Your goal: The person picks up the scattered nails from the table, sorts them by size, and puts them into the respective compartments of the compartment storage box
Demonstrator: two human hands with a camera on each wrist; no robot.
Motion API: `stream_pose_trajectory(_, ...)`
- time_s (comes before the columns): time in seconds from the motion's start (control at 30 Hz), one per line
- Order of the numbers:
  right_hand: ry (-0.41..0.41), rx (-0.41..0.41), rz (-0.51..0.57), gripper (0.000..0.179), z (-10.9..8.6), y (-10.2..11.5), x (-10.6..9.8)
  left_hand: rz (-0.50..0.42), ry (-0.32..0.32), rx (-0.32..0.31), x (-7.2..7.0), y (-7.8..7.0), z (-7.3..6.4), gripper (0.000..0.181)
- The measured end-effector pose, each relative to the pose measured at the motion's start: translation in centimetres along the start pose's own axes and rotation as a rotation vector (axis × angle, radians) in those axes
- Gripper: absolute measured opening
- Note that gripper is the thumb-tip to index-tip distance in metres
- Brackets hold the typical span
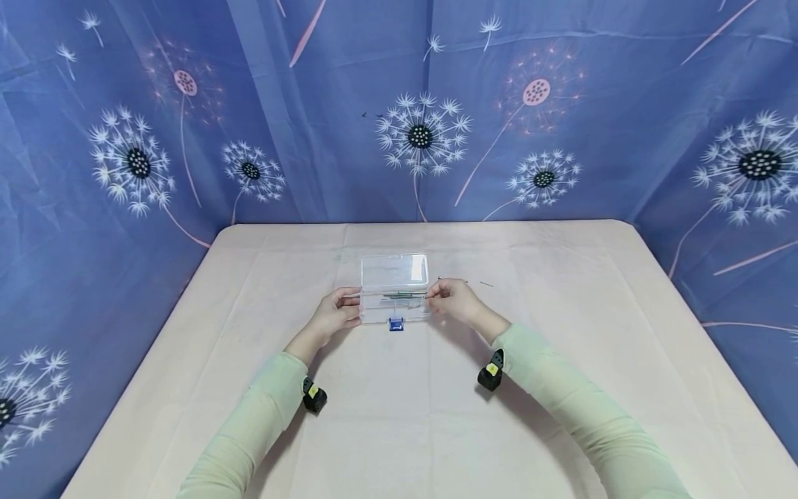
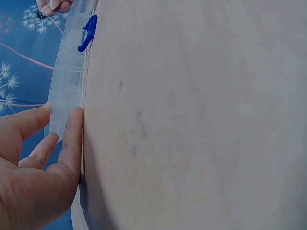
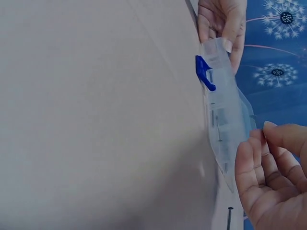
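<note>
A clear plastic box [image 1: 374, 313] stands on the table with its lid [image 1: 389, 270] raised at the back and a blue latch [image 1: 396, 324] at its front. Several thin dark nails [image 1: 402, 296] lie in it. My left hand [image 1: 333, 315] grips the box's left end, thumb at the front and fingers behind, as the left wrist view also shows. At the right end, my right hand [image 1: 454, 299] has its thumb and forefinger together over the rim, pinching a thin nail largely hidden by the fingertips. In the right wrist view, this hand [image 3: 271, 177] has its other fingers curled.
A loose nail [image 1: 486, 284] lies on the pale tablecloth [image 1: 386, 416] right of the box. Another nail [image 3: 229, 218] is close beside my right hand. A blue curtain [image 1: 337, 138] with dandelion prints hangs behind the table and on both sides.
</note>
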State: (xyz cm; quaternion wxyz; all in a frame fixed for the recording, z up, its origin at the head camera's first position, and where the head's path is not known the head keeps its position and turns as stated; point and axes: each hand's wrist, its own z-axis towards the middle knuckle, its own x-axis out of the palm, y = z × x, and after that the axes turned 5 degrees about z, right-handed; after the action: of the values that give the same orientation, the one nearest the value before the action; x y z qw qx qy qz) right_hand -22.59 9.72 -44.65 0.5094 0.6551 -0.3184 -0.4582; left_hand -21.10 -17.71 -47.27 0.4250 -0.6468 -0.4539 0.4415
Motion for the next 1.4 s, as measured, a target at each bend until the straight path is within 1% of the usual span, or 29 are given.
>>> stream_pose_trajectory(0.17,0.005,0.012,-0.009,0.013,-0.1,-0.2,0.0,0.003,0.004,0.004,0.1,-0.1,0.1,0.048)
stream_pose_trajectory(0.3,-0.017,-0.011,-0.013,0.016,-0.1,-0.5,-0.4,0.011,-0.003,0.005,0.1,-0.2,0.1,0.048)
stream_pose_trajectory(0.47,-0.064,-0.048,-0.033,0.016,-0.5,-0.7,-1.6,0.012,-0.007,0.009,0.0,-0.3,0.0,0.048)
stream_pose_trajectory(0.6,-0.121,-0.064,-0.094,0.014,-0.6,-0.9,-2.8,0.007,-0.005,0.012,-0.1,-0.2,-0.1,0.048)
stream_pose_trajectory(0.7,-0.167,-0.056,-0.166,0.013,-0.6,-1.1,-3.7,0.006,-0.003,0.013,-0.1,-0.2,-0.1,0.048)
stream_pose_trajectory(0.83,-0.209,-0.044,-0.252,0.013,-1.0,-1.3,-4.9,0.011,0.002,0.009,0.0,-0.1,0.0,0.048)
stream_pose_trajectory(0.97,-0.226,-0.038,-0.312,0.014,-1.2,-1.6,-6.0,0.01,0.007,0.004,-0.1,-0.1,0.0,0.048)
stream_pose_trajectory(1.1,-0.25,-0.031,-0.371,0.015,-0.9,-2.3,-7.3,0.003,0.007,0.003,-0.2,0.1,0.1,0.048)
stream_pose_trajectory(1.23,-0.269,0.015,-0.414,0.015,-0.7,-3.4,-8.4,0.0,0.003,0.001,0.0,0.1,0.1,0.048)
stream_pose_trajectory(1.4,-0.25,0.064,-0.486,0.015,-0.7,-4.4,-9.2,0.009,-0.008,-0.001,-0.1,0.0,0.0,0.048)
